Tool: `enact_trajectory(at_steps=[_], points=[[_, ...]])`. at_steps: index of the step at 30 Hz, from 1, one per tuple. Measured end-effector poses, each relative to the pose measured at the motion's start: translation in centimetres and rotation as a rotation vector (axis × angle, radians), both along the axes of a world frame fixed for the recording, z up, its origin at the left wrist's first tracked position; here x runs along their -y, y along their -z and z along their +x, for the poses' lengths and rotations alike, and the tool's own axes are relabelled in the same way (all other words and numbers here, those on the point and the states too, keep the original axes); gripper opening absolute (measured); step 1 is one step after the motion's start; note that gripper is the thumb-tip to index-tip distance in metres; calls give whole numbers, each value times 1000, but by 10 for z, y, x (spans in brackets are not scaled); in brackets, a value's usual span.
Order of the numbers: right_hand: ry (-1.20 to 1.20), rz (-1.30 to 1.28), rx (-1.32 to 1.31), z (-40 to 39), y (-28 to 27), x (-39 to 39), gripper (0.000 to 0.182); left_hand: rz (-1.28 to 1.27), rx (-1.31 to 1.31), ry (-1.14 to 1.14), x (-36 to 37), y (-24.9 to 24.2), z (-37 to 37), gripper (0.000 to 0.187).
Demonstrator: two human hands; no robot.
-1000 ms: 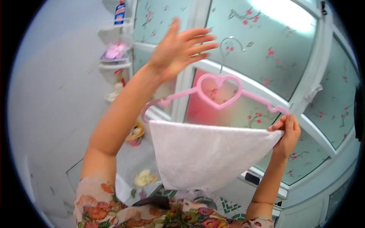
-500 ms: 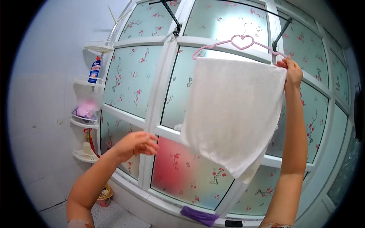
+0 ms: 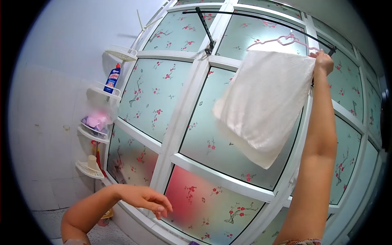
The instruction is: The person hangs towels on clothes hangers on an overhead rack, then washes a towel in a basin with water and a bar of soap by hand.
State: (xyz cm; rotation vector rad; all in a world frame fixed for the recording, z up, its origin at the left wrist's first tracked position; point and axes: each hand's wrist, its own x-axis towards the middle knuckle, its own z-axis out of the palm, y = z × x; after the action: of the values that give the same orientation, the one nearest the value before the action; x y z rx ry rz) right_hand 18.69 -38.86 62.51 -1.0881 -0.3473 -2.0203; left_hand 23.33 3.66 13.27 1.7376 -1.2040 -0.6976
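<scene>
A: Which step would you say this is?
B: I'd judge it as offering up the pink heart-centred plastic hanger [image 3: 283,43] to the slim black metal rod [image 3: 249,15], which runs across the top of the frame and slopes down to the upper right

A: Where does the cloth sit?
B: The plain white rectangular cloth [image 3: 267,98] hangs below the hanger, right of centre in the upper half of the frame, its lower edge slanting to a corner

A: And the hands?
B: The right hand [image 3: 324,62], at the upper right, is clamped on the cloth's top right corner, with the hanger's end seemingly in the same pinch. The left hand [image 3: 149,200], at the lower left, holds nothing; its fingers are loosely bent, well apart from the cloth and in front of the frosted glass panels with red blossom [image 3: 155,92]

A: Does the hanger touch the rod?
B: I can't tell; its top is too faint against the glare there

A: So what does the next move call for?
B: In my view, enough height, a level hanger and a firm pinch, since the one-sided hold could let the far end dip or the cloth slip
</scene>
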Motion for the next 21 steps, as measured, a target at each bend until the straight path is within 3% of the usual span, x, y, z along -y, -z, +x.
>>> enact_trajectory(at_steps=[2,5,9,13,19,21], points=[[286,-19,46,-8,-4,10,30,8,-27,-19,-7,12,7,36],[384,25,108,-32,25,-3,32,5,-56,-41,-14,38,15,37],[120,-51,58,-40,41,21,33,70,-113,-31,-15,63,22,37],[280,-64,15,-41,66,31,32,71,-116,35,-7,81,20,36],[-79,-113,-9,-46,63,53,31,105,-181,121,3,111,16,36],[-80,-125,-64,-50,67,60,35,131,-203,155,5,121,12,36]])
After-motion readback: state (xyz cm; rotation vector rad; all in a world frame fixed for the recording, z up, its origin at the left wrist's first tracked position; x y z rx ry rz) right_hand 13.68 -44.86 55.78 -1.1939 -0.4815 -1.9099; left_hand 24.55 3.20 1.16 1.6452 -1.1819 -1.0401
